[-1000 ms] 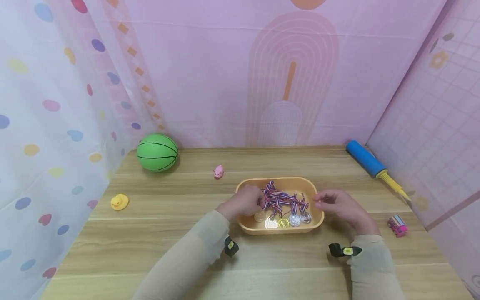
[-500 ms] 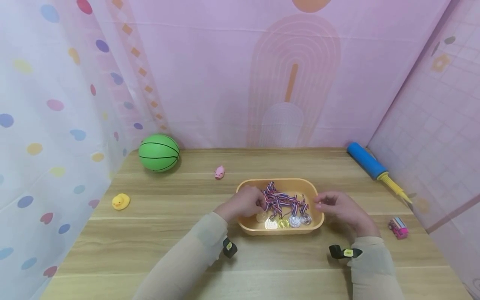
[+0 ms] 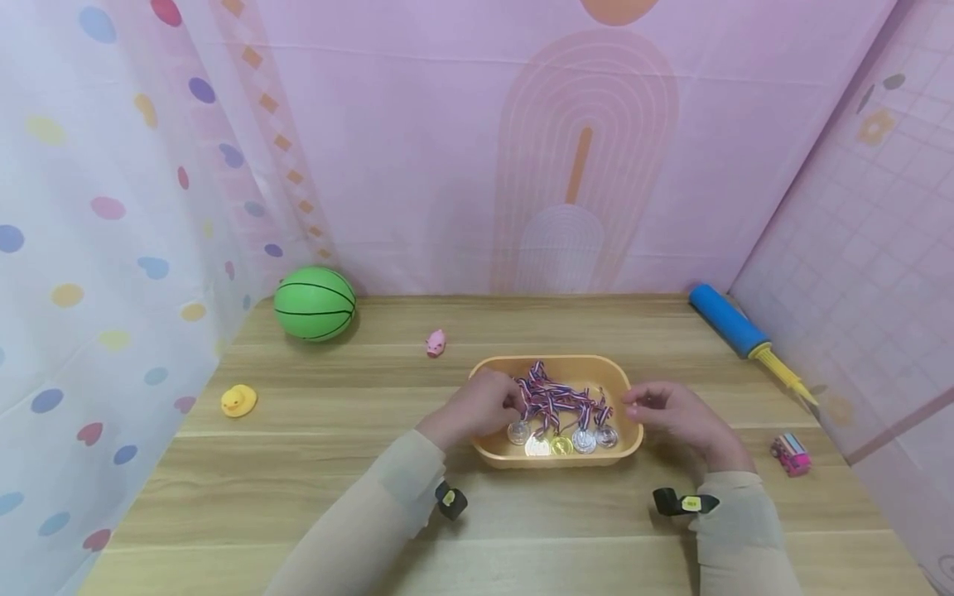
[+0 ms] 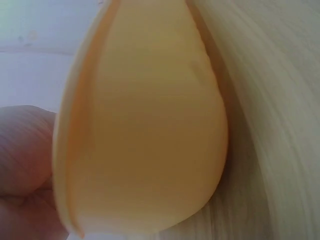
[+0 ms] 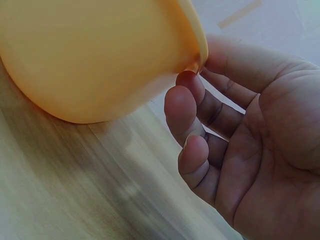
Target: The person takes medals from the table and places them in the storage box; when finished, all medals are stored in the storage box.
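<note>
An orange oval tray sits on the wooden table and holds several medals with red, white and blue ribbons. My left hand grips the tray's left rim, fingers close to the ribbons. My right hand holds the right rim. In the left wrist view the tray's outer wall fills the frame, with a bit of my left hand at the lower left. In the right wrist view my right hand has its fingers curled under the tray's rim.
A green ball lies at the back left, a pink pig toy behind the tray and a yellow duck near the left edge. A blue pump and a pink toy car lie on the right. Curtains enclose the table.
My left hand and forearm have drawn slightly back toward me, uncovering a silver medal at the tray's left. The right hand has stayed on the rim.
</note>
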A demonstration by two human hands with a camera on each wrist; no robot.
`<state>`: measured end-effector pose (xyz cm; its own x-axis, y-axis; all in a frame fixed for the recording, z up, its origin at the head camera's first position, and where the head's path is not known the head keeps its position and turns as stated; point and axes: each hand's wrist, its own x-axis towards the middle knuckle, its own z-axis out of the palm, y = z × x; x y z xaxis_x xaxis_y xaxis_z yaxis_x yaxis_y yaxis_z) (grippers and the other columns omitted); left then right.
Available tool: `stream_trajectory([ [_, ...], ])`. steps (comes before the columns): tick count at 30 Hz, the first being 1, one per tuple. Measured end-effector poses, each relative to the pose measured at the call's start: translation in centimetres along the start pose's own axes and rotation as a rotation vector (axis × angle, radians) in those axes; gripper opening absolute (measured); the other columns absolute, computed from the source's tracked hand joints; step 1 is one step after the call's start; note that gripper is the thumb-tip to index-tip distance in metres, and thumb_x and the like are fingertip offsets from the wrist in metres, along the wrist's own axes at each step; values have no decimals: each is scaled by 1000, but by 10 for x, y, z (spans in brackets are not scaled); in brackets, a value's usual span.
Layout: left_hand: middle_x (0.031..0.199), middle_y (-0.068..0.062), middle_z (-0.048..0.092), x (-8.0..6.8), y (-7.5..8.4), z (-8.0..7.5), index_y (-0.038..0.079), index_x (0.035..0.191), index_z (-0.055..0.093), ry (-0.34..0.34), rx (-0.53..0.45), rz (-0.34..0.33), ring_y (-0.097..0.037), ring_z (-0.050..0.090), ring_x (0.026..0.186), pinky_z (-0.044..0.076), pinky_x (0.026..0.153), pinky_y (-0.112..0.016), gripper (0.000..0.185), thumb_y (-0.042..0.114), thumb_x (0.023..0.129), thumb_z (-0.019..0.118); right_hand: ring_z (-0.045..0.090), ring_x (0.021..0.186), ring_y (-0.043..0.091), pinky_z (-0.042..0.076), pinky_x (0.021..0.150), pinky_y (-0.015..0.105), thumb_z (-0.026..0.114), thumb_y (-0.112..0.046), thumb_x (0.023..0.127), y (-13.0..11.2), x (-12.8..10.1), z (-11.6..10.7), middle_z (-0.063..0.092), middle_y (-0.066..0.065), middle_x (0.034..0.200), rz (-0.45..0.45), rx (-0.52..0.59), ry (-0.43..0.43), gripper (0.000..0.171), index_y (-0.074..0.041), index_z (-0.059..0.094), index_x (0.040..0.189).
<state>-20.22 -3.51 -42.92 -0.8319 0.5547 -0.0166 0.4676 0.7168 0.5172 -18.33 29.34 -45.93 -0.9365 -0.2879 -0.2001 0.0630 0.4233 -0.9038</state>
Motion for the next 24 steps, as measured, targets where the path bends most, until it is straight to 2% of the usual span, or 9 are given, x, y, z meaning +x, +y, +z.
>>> stream_trajectory([
  [6,77,6,65,-13,-5,-14,9,87,72,76,-180,-67,-10,59,72,51,68,-26,7,5,85,68,53,106,28,44,85,36,72,-25,87,-2,3,0,61,15,118,-20,-12,-3,35,-3,65,113],
  [10,82,6,66,-26,-13,-25,11,90,72,164,-208,-65,-9,60,75,52,69,-25,6,8,86,70,52,107,29,44,85,36,72,-27,87,0,5,1,61,13,119,-10,-20,-2,35,-5,66,113],
  [14,85,6,67,-44,-22,-37,15,92,72,245,-239,-109,-9,60,77,52,71,-25,7,11,87,70,52,111,29,43,88,37,70,-34,87,4,4,-4,61,11,121,-14,-68,-12,37,-10,67,116],
  [18,86,3,68,-68,-34,-52,12,98,72,297,-244,-139,-11,60,75,52,66,-28,10,15,89,68,53,114,29,45,90,38,67,-37,90,4,-2,-12,60,11,126,-33,-80,-10,42,-11,64,124],
  [24,85,4,69,-107,-60,-69,12,98,72,404,-126,-107,-10,60,71,51,63,-28,12,20,90,68,60,96,32,52,76,42,62,-29,95,-5,-16,-24,61,22,114,-86,-104,103,47,-2,54,132],
])
